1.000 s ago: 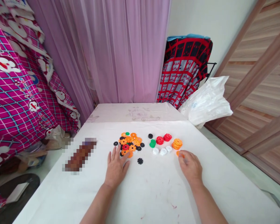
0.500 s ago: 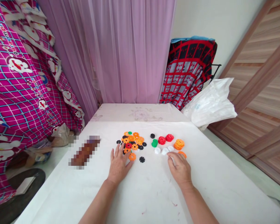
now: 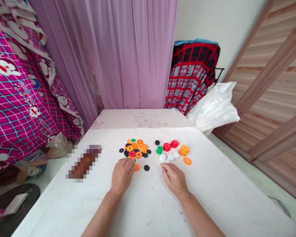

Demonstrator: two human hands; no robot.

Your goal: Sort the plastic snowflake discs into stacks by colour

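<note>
A mixed heap of notched plastic flower discs [image 3: 138,154] in orange, black, red and green lies just beyond my left hand [image 3: 122,172]. That hand has its fingers curled together at the heap's near edge, and it partly covers an orange disc [image 3: 137,167]. Whatever its fingertips hold is hidden. My right hand [image 3: 175,179] is closed in a pinch, low over the cloth and in front of the white disc stacks [image 3: 170,158]. I cannot make out anything between its fingertips. A lone black disc [image 3: 146,168] lies between the two hands.
Right of the heap stand red stacks [image 3: 167,146], a green stack [image 3: 159,150], an orange stack [image 3: 184,150], a black disc [image 3: 157,142] and a single orange disc [image 3: 187,161]. A pixelated brown object [image 3: 85,163] lies left on the white-covered table [image 3: 148,204]. A white bag [image 3: 213,107] stands behind right.
My left hand's fingers have gone from spread over the heap to curled at its near edge. My right hand has drawn back and left from the white stacks. The view has shifted slightly.
</note>
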